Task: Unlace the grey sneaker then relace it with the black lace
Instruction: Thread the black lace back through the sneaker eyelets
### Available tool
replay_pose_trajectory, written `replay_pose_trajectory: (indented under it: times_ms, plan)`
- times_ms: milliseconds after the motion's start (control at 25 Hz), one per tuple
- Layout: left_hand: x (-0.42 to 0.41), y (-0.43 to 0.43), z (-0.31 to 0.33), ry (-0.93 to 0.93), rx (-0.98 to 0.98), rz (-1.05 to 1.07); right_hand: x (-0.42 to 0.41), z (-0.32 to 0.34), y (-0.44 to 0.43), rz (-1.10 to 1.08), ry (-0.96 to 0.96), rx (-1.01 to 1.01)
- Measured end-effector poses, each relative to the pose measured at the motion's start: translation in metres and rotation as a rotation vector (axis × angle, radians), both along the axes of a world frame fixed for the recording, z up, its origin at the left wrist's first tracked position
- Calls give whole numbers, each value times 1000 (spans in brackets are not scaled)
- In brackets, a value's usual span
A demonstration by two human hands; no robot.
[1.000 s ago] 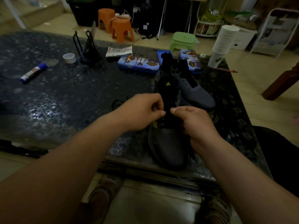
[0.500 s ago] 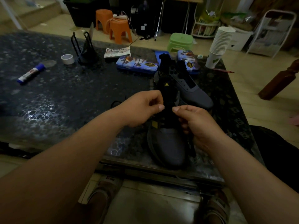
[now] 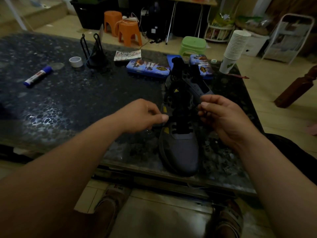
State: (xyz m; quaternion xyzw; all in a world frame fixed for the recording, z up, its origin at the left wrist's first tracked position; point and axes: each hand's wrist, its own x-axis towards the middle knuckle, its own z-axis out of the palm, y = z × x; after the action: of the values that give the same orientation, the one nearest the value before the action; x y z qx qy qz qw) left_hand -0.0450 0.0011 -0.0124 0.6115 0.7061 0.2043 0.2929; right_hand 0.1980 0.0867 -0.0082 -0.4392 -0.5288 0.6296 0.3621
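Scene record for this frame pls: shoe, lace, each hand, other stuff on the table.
grey sneaker: at the table's near edge, toe toward the person
black lace: crosses the lowest eyelets; higher up too dark to tell
left hand: left of the sneaker, apparently pinching a lace end
right hand: right of it, same pinch
second sneaker: just behind
other: marker, tape roll, cup stack, blue tin

our left hand [image 3: 144,115] and right hand [image 3: 223,121] hover apart, fingers curled. each pinches the black lace [image 3: 179,129] with its thumb.
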Motion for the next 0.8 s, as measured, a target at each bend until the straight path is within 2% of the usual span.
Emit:
replay_pose_trajectory:
  times_ms: [80, 160, 200, 240, 320, 360, 400, 440, 480, 560, 600, 640, 680, 760, 800]
  plan:
    - [-7, -5, 2, -95, -13, 43, -2, -2, 0, -43, 34, 2]
    - [-18, -5, -2, -207, 96, 281, -1, -5, -3, -94, 7, -28]
    - [-21, -4, -4, -343, 148, 425, -1, -8, -6, -73, -68, -28]
    - [-22, -2, -7, -565, 179, 573, 0, -14, -10, -10, -172, -8]
    - [-20, 2, -7, -1215, 174, 760, 1, -27, -22, 151, -353, 11]
    - [-19, 3, -5, -1443, 174, 789, 1, -34, -28, 203, -411, 11]
    - [-18, 3, -3, -1519, 163, 781, 1, -40, -31, 217, -460, 25]
    - [-19, 3, -3, -1397, 149, 737, 1, -43, -34, 207, -509, 53]
    - [-19, 3, -4, -1085, 146, 641, 1, -44, -37, 192, -552, 89]
    - [-17, -2, -6, -323, 104, 296, 1, -42, -43, 165, -599, 146]
    - [-15, -4, -7, -105, 44, 132, 1, -42, -45, 158, -603, 155]
    - [-13, -6, -8, -24, -33, 22, 1, -43, -45, 150, -596, 152]
    - [-12, -6, -8, -33, -69, -16, 0, -43, -46, 149, -588, 145]
    - [-12, -2, -11, -77, 5, 41, -1, -44, -49, 140, -597, 154]
    - [-14, 2, -13, 6, 85, 88, -2, -44, -50, 134, -608, 165]
